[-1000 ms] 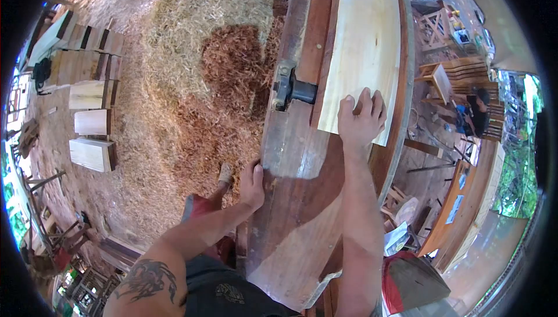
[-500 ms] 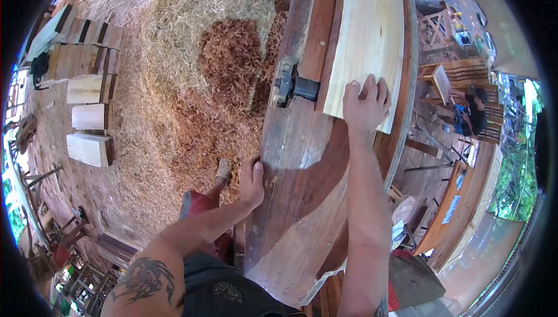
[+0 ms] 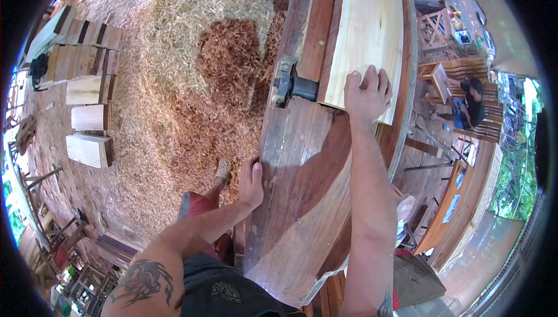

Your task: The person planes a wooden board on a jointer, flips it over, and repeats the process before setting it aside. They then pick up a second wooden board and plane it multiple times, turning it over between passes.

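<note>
A pale wooden board (image 3: 366,20) lies lengthwise on the reddish-brown wooden bench (image 3: 290,183). My right hand (image 3: 367,93) presses on the board's near end, its fingers spread and bent on the surface. Beside the board's near left corner is a dark cutter cylinder (image 3: 304,88), joined to a metal bearing block (image 3: 283,81) on the bench's left edge. My left hand (image 3: 252,183) rests on the left edge of the bench, below the bearing block; its thumb shows on top and the other fingers are partly hidden.
Heaped wood shavings (image 3: 229,55) cover the ground left of the bench. Stacked boards (image 3: 87,67) and wooden blocks (image 3: 88,149) lie farther left. At the right, a person (image 3: 472,105) sits by wooden furniture, near a long orange-brown plank (image 3: 444,218).
The pale board and my right hand have moved slightly forward, away from me. My left hand stays on the bench edge. The person at the right has shifted posture.
</note>
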Demonstrator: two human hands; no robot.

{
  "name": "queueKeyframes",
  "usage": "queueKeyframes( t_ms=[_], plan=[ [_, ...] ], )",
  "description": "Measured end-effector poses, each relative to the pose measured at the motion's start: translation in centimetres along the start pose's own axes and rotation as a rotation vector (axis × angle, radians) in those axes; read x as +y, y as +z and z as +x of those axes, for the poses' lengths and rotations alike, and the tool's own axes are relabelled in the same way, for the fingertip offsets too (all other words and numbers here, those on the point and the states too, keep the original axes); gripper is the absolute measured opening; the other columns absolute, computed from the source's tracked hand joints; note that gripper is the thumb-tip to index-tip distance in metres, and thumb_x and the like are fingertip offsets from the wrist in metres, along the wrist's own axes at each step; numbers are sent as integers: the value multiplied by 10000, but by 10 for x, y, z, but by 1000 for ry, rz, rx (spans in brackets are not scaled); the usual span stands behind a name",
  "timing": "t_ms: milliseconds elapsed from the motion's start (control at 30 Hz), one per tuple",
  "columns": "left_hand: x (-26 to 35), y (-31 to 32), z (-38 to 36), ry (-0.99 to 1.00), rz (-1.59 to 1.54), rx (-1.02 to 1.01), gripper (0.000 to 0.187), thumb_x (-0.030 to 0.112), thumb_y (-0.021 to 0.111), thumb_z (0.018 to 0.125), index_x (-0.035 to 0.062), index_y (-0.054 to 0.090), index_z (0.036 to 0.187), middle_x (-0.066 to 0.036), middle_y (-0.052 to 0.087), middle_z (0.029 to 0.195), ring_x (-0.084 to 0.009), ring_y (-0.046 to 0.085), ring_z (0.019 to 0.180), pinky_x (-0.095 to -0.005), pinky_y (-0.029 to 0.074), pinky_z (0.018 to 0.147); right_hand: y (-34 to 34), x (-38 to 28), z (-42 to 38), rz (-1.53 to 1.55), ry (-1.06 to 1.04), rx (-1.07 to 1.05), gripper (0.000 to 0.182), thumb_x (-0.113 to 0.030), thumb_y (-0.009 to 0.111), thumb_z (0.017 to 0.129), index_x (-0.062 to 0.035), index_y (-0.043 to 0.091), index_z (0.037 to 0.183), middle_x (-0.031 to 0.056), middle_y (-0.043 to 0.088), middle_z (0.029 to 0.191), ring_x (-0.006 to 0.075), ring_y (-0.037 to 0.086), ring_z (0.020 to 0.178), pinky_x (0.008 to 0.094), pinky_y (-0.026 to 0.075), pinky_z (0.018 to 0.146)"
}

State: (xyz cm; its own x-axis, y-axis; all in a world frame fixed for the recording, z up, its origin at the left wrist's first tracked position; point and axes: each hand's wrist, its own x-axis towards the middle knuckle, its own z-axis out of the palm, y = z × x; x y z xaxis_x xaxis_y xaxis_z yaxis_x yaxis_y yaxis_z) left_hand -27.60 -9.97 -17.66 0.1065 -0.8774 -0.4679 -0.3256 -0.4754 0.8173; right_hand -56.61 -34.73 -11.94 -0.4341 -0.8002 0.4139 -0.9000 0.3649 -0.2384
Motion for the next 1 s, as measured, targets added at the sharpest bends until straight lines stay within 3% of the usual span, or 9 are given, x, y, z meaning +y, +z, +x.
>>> queueKeyframes(
  t_ms=[800, 1000],
  plan=[
    [3, 1, -2, 13, 9, 29, 545, 416, 403, 1134, -22, 585, 1403, -277, 635, 1307, -442, 588, 1260, -499, 439, 1110, 20, -4, 28, -6, -14, 64, 550, -485, 695, 881, -169, 743, 1328, 139, 644, 1485, 386, 516, 1419, 639, 411, 1139],
    [4, 1, 0, 34, 0, 38, 544, 422, 439, 1127, -30, 585, 1393, -275, 641, 1275, -435, 608, 1216, -490, 457, 1085, 49, -7, 67, -3, -43, 103, 529, -485, 676, 893, -171, 754, 1311, 144, 647, 1484, 401, 519, 1418, 642, 408, 1139]
  ],
)
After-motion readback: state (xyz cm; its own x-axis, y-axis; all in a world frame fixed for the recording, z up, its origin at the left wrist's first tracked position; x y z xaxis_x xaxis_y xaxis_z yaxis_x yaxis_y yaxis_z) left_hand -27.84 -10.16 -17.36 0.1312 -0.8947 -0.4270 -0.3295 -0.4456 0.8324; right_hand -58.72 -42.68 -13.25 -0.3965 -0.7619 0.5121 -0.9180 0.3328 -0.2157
